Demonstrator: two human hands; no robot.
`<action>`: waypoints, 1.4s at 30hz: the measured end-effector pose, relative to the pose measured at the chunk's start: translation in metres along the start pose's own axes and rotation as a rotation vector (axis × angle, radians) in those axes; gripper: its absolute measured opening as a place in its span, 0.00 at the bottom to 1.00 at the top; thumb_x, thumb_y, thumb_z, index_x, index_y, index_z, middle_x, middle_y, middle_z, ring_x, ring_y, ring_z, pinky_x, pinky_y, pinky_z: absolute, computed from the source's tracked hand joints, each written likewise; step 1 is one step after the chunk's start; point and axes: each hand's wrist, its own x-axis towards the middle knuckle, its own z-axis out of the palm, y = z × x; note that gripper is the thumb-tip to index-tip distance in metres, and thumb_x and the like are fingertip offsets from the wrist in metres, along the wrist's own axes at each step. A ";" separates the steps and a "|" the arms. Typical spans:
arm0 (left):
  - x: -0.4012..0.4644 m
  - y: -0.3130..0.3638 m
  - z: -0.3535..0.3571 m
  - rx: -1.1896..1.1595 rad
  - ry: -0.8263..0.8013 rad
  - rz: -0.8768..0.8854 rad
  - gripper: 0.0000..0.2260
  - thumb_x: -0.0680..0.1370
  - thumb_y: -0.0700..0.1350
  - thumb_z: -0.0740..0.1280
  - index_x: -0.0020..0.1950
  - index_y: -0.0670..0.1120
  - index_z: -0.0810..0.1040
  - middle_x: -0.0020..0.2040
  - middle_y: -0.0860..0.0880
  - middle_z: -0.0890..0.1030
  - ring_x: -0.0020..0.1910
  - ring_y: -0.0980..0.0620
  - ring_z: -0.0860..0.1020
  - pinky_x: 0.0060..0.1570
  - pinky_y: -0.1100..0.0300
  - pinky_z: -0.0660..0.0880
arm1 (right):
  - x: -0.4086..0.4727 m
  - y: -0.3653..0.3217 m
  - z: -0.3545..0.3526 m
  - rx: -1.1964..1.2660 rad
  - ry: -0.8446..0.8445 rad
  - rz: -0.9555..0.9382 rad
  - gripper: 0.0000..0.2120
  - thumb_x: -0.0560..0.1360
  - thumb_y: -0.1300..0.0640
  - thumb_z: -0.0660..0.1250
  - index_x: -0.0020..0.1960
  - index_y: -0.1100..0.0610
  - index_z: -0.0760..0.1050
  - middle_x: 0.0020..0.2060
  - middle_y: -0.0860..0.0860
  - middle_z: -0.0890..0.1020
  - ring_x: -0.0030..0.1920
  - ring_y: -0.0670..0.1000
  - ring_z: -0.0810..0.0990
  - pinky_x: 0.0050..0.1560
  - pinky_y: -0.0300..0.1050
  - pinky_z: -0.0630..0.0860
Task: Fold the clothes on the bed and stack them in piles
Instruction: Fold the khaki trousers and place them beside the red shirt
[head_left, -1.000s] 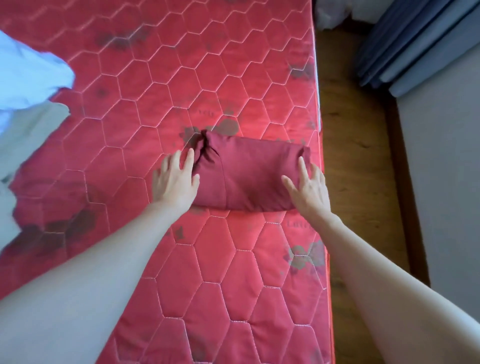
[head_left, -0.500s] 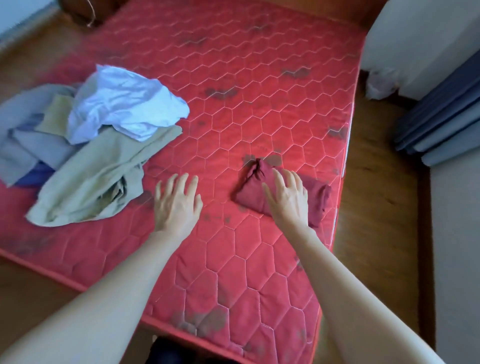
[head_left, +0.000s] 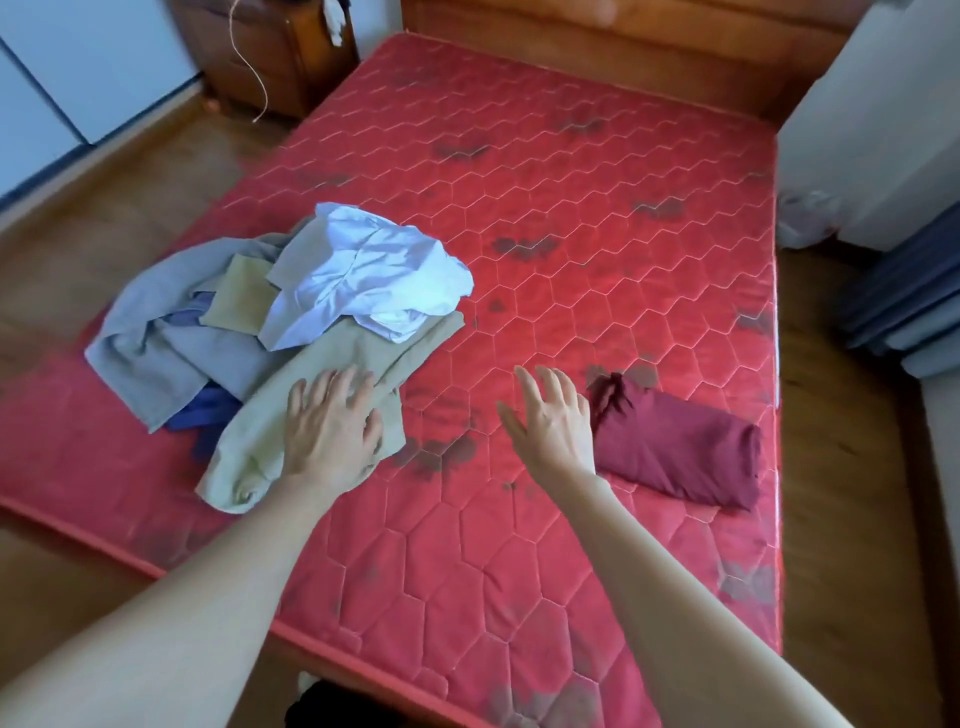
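Head view: both hands have left the folded maroon garment (head_left: 680, 454), near right on the bed (head_left: 597, 218); left hand (head_left: 332, 426) spread on the beige garment (head_left: 311, 415), right hand (head_left: 556, 421) open, empty; next fold starting

Bed (head_left: 597, 218): an unfolded heap of clothes (head_left: 291, 322) is placed on its left side; one folded garment (head_left: 680, 452) is laid near its right edge, well apart. A cabinet (head_left: 280, 52) is set behind the bed's left corner.
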 end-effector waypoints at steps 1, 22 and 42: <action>0.006 -0.022 0.007 -0.004 0.003 0.018 0.20 0.72 0.43 0.71 0.62 0.40 0.78 0.58 0.40 0.78 0.59 0.38 0.76 0.59 0.38 0.69 | 0.007 -0.018 0.015 -0.003 -0.009 0.001 0.25 0.79 0.45 0.62 0.72 0.56 0.67 0.68 0.58 0.71 0.71 0.59 0.64 0.64 0.58 0.66; -0.079 -0.299 0.249 0.165 -0.615 0.202 0.53 0.63 0.62 0.76 0.79 0.49 0.51 0.79 0.41 0.49 0.77 0.36 0.44 0.67 0.31 0.57 | 0.020 -0.196 0.322 -0.588 -0.440 -0.465 0.42 0.73 0.44 0.68 0.79 0.47 0.49 0.77 0.59 0.53 0.77 0.63 0.51 0.71 0.70 0.54; 0.006 -0.309 0.080 -0.342 -0.397 0.490 0.17 0.61 0.23 0.71 0.42 0.41 0.82 0.29 0.45 0.75 0.24 0.46 0.73 0.21 0.55 0.71 | 0.041 -0.155 0.198 -0.196 -0.058 -0.515 0.15 0.55 0.77 0.71 0.33 0.60 0.76 0.27 0.52 0.75 0.26 0.55 0.75 0.32 0.45 0.76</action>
